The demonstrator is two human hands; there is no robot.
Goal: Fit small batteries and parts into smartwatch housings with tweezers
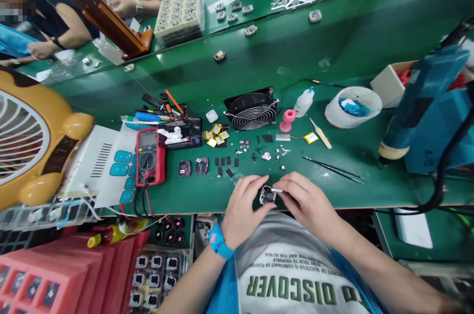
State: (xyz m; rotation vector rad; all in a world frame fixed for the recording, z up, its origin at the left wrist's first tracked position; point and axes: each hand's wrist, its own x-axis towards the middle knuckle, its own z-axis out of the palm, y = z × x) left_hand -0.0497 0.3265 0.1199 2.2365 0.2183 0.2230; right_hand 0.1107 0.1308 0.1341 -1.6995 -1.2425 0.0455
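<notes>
My left hand (241, 208) grips a small open watch case (265, 196) between thumb and fingers, at the table's front edge. Dark parts show inside its light rim. My right hand (306, 200) pinches a small white flat piece (276, 190) at the case's upper right side; what kind of piece it is I cannot make out. Just beyond my hands lie small black pads (229, 173), tiny loose parts (266, 156) and two dark watch housings (202, 166). Black tweezers (335, 170) rest to the right of my right hand.
A fan with a wire guard (255, 116), a pink holder (287, 120), a white bottle (304, 101) and a white tub (351, 106) stand behind. Left are a red multimeter (150, 156) and a yellow fan (40, 141); right, a blue hot-air tool (418, 106). People sit across the bench.
</notes>
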